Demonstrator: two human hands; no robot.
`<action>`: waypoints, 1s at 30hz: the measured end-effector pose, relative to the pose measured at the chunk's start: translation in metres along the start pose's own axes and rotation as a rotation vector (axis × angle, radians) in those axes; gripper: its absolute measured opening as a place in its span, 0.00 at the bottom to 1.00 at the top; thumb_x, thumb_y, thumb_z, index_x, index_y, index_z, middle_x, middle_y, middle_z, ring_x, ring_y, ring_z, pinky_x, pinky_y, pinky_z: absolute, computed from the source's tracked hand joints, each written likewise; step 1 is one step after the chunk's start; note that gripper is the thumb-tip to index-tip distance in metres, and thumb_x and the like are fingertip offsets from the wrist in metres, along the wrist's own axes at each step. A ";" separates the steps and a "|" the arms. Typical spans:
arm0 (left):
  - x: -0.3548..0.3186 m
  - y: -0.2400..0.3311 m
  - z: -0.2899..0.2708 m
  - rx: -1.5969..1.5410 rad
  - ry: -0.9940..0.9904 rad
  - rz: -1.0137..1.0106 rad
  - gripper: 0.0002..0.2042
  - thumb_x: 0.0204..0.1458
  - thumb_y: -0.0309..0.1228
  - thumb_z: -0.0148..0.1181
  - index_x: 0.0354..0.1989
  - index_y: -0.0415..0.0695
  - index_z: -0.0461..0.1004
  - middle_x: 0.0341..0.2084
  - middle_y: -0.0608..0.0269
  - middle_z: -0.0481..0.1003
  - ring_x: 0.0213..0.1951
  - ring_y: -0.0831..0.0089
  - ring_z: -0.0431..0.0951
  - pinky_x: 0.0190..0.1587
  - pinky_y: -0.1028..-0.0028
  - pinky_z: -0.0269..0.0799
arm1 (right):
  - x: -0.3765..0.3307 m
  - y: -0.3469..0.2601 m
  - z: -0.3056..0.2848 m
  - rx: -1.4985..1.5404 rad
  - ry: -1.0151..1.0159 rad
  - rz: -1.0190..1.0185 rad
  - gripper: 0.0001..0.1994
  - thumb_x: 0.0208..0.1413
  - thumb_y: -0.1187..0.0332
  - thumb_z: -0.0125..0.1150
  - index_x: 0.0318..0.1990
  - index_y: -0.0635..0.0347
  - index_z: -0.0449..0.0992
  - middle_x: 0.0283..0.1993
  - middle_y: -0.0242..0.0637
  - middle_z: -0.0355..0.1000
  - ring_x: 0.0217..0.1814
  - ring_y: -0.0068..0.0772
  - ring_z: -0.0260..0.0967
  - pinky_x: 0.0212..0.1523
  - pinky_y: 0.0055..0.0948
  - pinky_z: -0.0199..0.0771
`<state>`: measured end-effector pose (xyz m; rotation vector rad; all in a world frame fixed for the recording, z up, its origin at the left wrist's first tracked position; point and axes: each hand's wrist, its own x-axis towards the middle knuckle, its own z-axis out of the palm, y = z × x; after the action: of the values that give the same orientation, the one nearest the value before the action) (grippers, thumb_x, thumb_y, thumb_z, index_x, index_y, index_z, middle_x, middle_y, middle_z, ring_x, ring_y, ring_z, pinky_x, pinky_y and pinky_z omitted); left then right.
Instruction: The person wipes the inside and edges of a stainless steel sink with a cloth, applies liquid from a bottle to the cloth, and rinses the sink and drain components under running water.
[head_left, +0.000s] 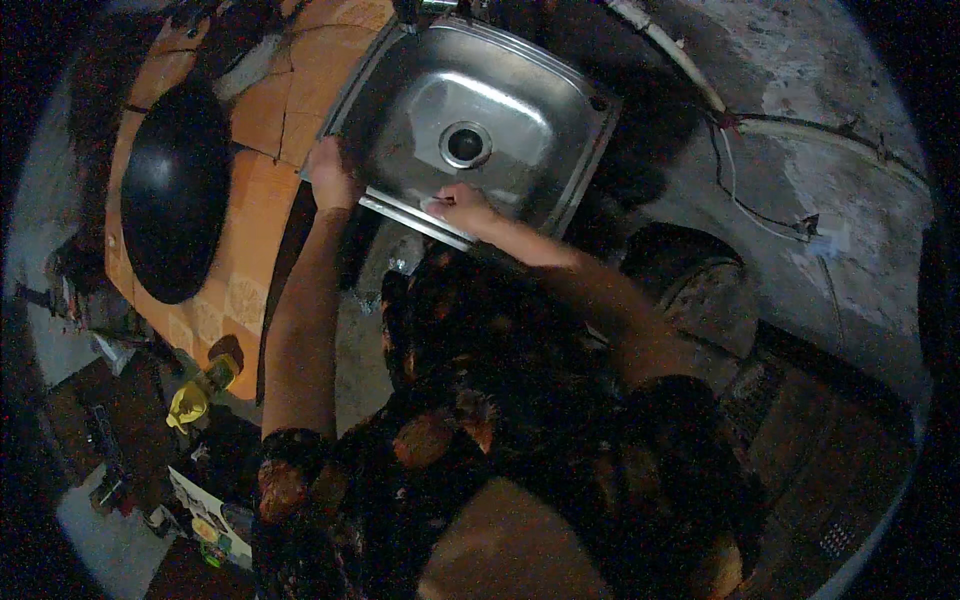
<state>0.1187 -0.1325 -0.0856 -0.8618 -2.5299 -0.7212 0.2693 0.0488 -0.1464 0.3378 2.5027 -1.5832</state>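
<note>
A stainless steel sink [410, 135] with a round drain [465, 146] lies in front of me. My left hand [333, 176] is closed over the sink's left edge near its front corner. My right hand [467, 212] is at the inner side of the front rim, its fingers bent together. A small pale bit shows at the fingertips, too blurred to name, and the fingers hide most of it.
Left of the sink, a large black oval pan-like thing [176, 190] lies on an orange patterned surface [262, 200]. A yellow-wrapped bottle-like item [203, 390] is by its near corner. Pipes [680, 60] run along the grey wall at right, above a dark round container [690, 280].
</note>
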 end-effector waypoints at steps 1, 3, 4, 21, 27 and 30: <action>0.006 0.003 0.002 -0.012 -0.001 0.025 0.11 0.34 0.19 0.51 0.30 0.40 0.64 0.26 0.49 0.65 0.35 0.49 0.65 0.36 0.58 0.61 | 0.001 0.012 0.003 0.004 0.092 -0.192 0.20 0.43 0.53 0.61 0.24 0.66 0.71 0.24 0.44 0.69 0.29 0.27 0.67 0.31 0.30 0.66; 0.001 -0.002 -0.004 -0.005 0.006 0.022 0.11 0.35 0.20 0.51 0.30 0.40 0.64 0.26 0.50 0.65 0.35 0.49 0.65 0.36 0.58 0.61 | -0.011 0.032 -0.042 -0.099 -0.294 -0.361 0.15 0.41 0.60 0.60 0.22 0.66 0.71 0.23 0.44 0.67 0.27 0.33 0.66 0.28 0.34 0.65; 0.001 -0.002 -0.003 -0.002 -0.003 0.007 0.11 0.35 0.20 0.51 0.31 0.40 0.64 0.27 0.50 0.65 0.35 0.49 0.65 0.36 0.58 0.61 | -0.013 0.056 -0.072 -0.488 -0.463 -0.379 0.12 0.39 0.63 0.59 0.22 0.66 0.72 0.23 0.44 0.68 0.26 0.36 0.66 0.28 0.36 0.66; 0.002 -0.005 -0.003 -0.003 -0.032 -0.060 0.13 0.33 0.19 0.52 0.31 0.39 0.65 0.27 0.49 0.65 0.34 0.49 0.65 0.36 0.58 0.62 | -0.011 0.064 -0.052 -0.413 -0.434 -0.437 0.10 0.44 0.65 0.53 0.18 0.62 0.70 0.19 0.39 0.68 0.22 0.38 0.65 0.27 0.36 0.67; 0.005 -0.001 -0.011 -0.161 0.039 -0.099 0.11 0.34 0.18 0.50 0.30 0.39 0.64 0.26 0.49 0.65 0.33 0.49 0.65 0.36 0.58 0.61 | 0.046 0.049 -0.190 -1.248 -0.852 -0.481 0.10 0.43 0.66 0.55 0.17 0.60 0.69 0.24 0.40 0.70 0.30 0.37 0.68 0.35 0.38 0.67; -0.006 -0.017 -0.006 -0.156 -0.045 -0.230 0.12 0.31 0.18 0.50 0.28 0.39 0.62 0.27 0.49 0.64 0.34 0.49 0.64 0.36 0.57 0.61 | 0.110 0.021 -0.208 -1.680 -0.552 -0.599 0.06 0.45 0.66 0.52 0.26 0.59 0.69 0.34 0.38 0.69 0.40 0.36 0.64 0.44 0.40 0.63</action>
<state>0.1135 -0.1506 -0.0895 -0.6467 -2.6694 -0.9923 0.1662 0.2574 -0.1035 -0.9336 2.5010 0.6814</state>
